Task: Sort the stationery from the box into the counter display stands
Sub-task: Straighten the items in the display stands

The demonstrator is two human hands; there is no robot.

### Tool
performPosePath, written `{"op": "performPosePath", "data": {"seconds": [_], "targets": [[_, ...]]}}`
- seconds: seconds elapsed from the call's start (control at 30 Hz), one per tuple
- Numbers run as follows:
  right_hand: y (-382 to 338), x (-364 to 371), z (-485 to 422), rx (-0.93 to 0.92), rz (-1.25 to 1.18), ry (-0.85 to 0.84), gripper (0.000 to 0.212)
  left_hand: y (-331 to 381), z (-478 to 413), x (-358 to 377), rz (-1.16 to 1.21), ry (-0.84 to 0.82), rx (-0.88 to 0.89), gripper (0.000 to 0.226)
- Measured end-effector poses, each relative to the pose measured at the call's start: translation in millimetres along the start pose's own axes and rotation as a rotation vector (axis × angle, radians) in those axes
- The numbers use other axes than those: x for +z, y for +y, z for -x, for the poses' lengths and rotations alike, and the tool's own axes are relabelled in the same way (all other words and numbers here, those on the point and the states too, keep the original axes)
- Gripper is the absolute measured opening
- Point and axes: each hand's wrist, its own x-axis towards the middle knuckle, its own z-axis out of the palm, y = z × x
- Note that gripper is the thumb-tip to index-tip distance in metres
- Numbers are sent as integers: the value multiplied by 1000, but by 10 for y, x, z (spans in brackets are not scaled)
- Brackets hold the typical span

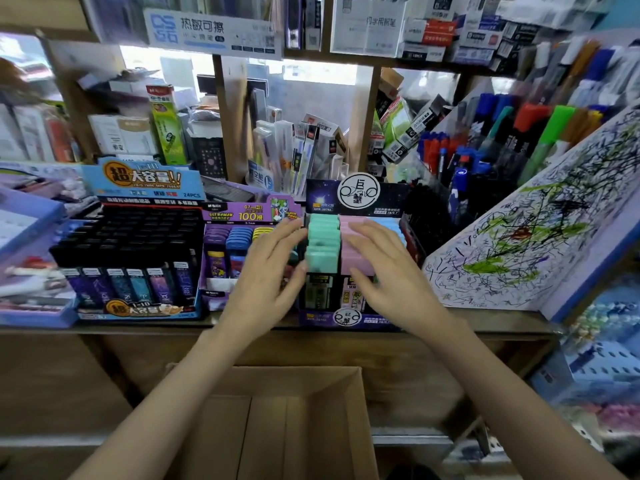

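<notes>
A dark, star-printed display stand (346, 318) is noted on the wooden counter (485, 318), directly beyond an open cardboard box (304, 379) positioned below the counter edge. Three columns of flat cases are held upright in the stand: mint cases (323, 244) on the left, pink cases (349, 221) in the middle, pale blue cases (388, 223) on the right.

The left hand (273, 268) is observed with fingers straight and spread. Its fingertips are laid against the left side of the mint column, and the thumb is placed at the front mint case. Nothing is pinched or enclosed by it.

The right hand (384, 268) is seen flat and spread over the pink column, fingers extended towards the rear, thumb lowered at the front pink case. No item is gripped by it.

Only bare inner walls of the box are visible between the forearms.

Just left of the starry stand, a purple stand (249, 216) of purple, blue and yellow cases is recorded, and beyond that a blue stand (138, 313) of black-capped items. A scribbled board (519, 244) is propped to the right.
</notes>
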Motion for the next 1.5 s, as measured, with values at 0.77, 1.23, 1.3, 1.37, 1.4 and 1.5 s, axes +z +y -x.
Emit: {"op": "performPosePath", "data": {"seconds": [0.77, 1.23, 1.3, 1.37, 1.4, 1.5], "targets": [[-509, 229, -886, -57, 77, -459, 24, -442, 533, -100, -185, -107, -269, 18], [-481, 326, -707, -79, 128, -232, 32, -393, 587, -267, -9, -197, -321, 18], [-460, 349, -730, -17, 144, -192, 47, -397, 585, -269, 2, -187, -322, 17], [-457, 368, -751, 29, 129, -225, 51, -400, 591, -268, 6, -182, -302, 16], [-462, 378, -757, 36, 118, -258, 47, -400, 594, -268, 1, -185, -291, 16], [-491, 383, -732, 14, 132, -316, 41, -389, 603, -285, -35, -186, -249, 19]]}}
